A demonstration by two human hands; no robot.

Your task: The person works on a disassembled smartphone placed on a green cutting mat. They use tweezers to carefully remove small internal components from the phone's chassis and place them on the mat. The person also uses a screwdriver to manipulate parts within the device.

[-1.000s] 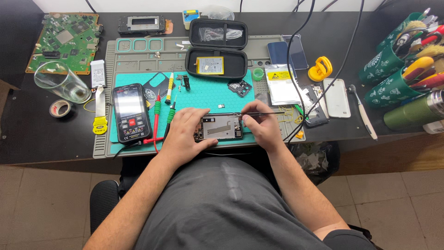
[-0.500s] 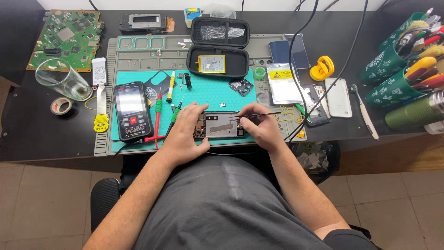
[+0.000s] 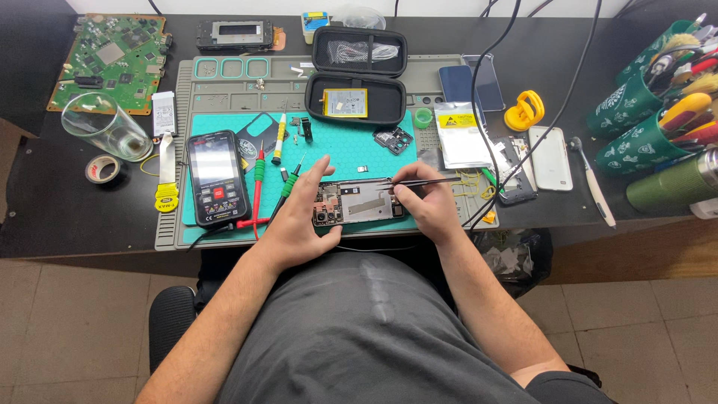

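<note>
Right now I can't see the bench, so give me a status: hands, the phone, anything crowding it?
Left hand steadies the opened phone. Right hand holds tweezers over its top edge. Red and green probes lie just left, clear of the phone.

Teal mat on grey tray, black table. My tweezers black; phone guts silver w/ dark boards. Meter black, red buttons. Green-handled drivers, one yellow. Black case, yellow battery inside. Yellow sucker. Green cups, white leaf print. Green PCB.
</note>
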